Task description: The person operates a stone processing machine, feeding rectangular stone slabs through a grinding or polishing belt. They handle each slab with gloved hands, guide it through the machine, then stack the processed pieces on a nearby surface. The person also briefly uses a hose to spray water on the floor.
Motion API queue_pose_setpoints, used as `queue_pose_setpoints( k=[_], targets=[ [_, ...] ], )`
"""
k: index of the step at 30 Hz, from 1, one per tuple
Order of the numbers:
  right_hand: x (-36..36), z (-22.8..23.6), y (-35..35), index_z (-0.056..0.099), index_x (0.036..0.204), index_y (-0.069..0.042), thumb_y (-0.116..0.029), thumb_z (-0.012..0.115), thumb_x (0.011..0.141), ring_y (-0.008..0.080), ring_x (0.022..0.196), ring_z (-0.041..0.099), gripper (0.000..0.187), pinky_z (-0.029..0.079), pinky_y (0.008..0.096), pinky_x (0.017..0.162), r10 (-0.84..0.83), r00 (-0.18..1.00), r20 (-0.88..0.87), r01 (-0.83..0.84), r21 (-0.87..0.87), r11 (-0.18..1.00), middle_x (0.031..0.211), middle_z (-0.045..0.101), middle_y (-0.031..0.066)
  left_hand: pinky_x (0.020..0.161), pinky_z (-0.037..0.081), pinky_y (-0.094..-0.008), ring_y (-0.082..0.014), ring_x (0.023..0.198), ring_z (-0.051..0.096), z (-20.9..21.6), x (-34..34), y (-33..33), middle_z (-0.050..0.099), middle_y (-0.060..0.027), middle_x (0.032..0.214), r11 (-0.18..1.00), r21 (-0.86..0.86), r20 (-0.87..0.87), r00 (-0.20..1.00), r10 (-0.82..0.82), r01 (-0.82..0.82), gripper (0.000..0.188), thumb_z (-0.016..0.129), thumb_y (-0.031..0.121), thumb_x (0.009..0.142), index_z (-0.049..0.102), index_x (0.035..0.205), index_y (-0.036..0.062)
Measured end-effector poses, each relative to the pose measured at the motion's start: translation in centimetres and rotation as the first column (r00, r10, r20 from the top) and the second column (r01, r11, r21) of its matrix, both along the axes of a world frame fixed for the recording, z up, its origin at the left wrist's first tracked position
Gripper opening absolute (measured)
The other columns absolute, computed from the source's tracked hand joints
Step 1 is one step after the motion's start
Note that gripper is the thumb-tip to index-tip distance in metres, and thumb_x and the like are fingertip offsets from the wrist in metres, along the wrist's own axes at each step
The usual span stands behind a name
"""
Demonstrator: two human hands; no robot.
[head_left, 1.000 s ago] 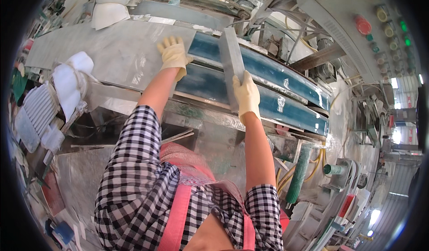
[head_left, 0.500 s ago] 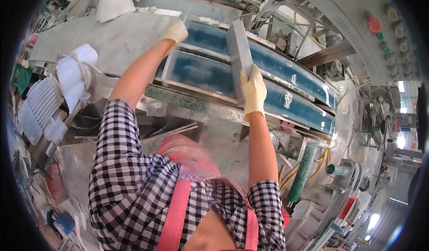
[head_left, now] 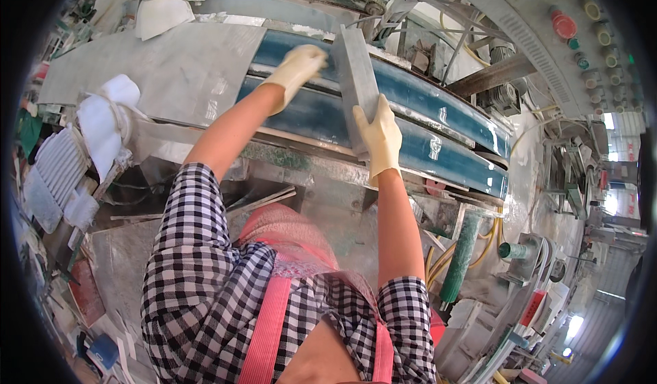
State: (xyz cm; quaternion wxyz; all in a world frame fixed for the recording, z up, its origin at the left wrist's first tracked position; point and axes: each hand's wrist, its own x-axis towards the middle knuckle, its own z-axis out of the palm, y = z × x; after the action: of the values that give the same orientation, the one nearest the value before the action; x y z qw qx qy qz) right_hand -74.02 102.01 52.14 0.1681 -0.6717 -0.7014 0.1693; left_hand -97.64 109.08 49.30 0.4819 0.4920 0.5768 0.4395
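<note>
Grey rectangular bar (head_left: 356, 62) lies crosswise over two glossy blue strips (head_left: 414, 95), and look at that line: long axis running away from the person, far end tipped slightly left, near end toward the body! Right hand (head_left: 382, 134), gloved, pinches the bar's right edge close to the near end, thumb across the face. Its fingertips are out of sight, and so is the bar's underside. Over on the left, the gloved left hand (head_left: 300, 69) hovers above the strips, apart from the bar, fingers blurred; spread or curled, I cannot tell!
</note>
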Motion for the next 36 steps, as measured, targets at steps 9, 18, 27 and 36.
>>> queue_pose_setpoints(
  k=[9,18,27,36],
  targets=[
    [0.7,-0.4,0.5,0.042,0.150,-0.006,-0.051,0.063,0.091,0.0439,0.109,0.066,0.076,0.053,0.0499,0.092,-0.024,1.000,0.016,0.024,0.017,1.000,0.128,0.063,0.0263,0.110,0.030,-0.0637,-0.0427,0.145,0.031,-2.3,-11.5,-2.7,0.039,-0.0184,0.156,0.895,-0.117,-0.978,0.208,-0.027,-0.432,0.098,0.078,0.056,0.079,0.036,0.154,0.0087],
    [1.3,0.0,0.8,0.048,0.146,-0.001,-0.050,0.068,0.089,0.0404,0.122,0.061,0.078,0.049,0.0434,0.101,-0.048,0.997,-0.052,0.049,0.001,0.999,0.136,0.060,0.0264,0.101,0.045,-0.0587,-0.0458,0.123,0.057,-0.9,-10.1,0.2,0.056,-0.0269,0.139,0.854,-0.282,-0.935,0.324,-0.143,-0.437,0.057,0.060,0.025,0.094,0.045,0.142,0.0008],
    [1.8,0.1,1.7,0.047,0.147,-0.002,-0.053,0.065,0.090,0.0413,0.119,0.062,0.078,0.050,0.0455,0.099,-0.056,0.998,0.015,0.057,-0.048,0.997,0.134,0.061,0.0263,0.070,0.053,-0.0430,-0.0296,0.076,0.069,-0.8,-9.9,0.3,0.072,-0.0204,0.087,0.991,0.132,-0.609,0.785,0.109,-0.035,0.028,0.056,0.018,0.088,0.068,0.096,-0.0060],
    [2.8,0.6,2.3,0.043,0.148,0.002,-0.065,0.072,0.081,0.0410,0.114,0.065,0.099,0.052,0.0460,0.095,-0.010,0.997,-0.078,0.010,-0.004,1.000,0.125,0.065,0.0265,0.084,0.061,-0.0392,-0.0269,0.092,0.072,-2.5,8.0,0.7,0.068,-0.0185,0.108,0.988,-0.154,0.470,0.879,0.080,-0.008,0.027,0.050,0.010,0.100,0.060,0.117,-0.0085]
  ],
)
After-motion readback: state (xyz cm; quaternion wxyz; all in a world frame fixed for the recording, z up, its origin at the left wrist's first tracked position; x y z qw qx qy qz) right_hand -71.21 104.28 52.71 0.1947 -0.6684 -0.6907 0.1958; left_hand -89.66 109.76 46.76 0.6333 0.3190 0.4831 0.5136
